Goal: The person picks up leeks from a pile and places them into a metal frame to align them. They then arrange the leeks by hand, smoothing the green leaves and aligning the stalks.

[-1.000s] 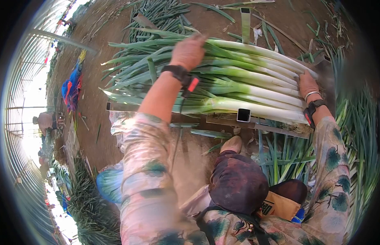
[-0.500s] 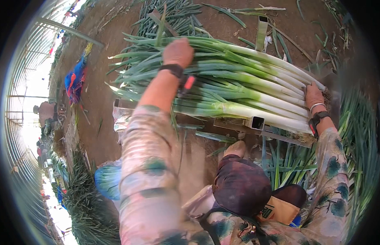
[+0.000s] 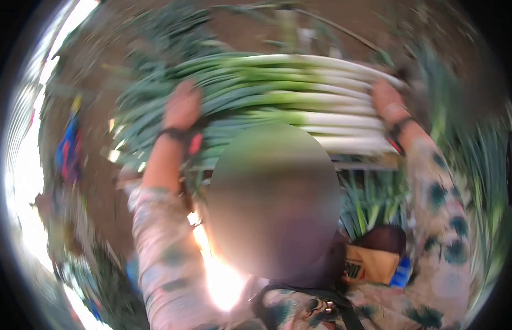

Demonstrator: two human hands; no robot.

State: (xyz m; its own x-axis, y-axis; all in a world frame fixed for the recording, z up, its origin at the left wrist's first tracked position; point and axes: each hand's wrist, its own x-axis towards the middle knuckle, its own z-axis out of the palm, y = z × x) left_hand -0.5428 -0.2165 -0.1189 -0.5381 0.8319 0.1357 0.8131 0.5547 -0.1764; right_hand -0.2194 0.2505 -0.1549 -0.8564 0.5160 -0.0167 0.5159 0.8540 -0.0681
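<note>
A broad layer of long green onions lies side by side, green leaves to the left and white stems to the right. My left hand rests on the leaves near the left part, its fingers smeared by motion. At the white root end on the right, my right hand touches the stems, its fingertips also blurred. Dark bands circle both wrists. A large round blur hides the lower middle of the onions and part of what is below them.
More onion leaves lie behind on the brown soil. An upright metal post stands at the back. Other onions are piled at the right. A blue and red bundle lies at the left.
The view has shifted and blurred. My left hand has moved left along the leaves. The onions now lie more level across the view, and a round blur covers the middle.
</note>
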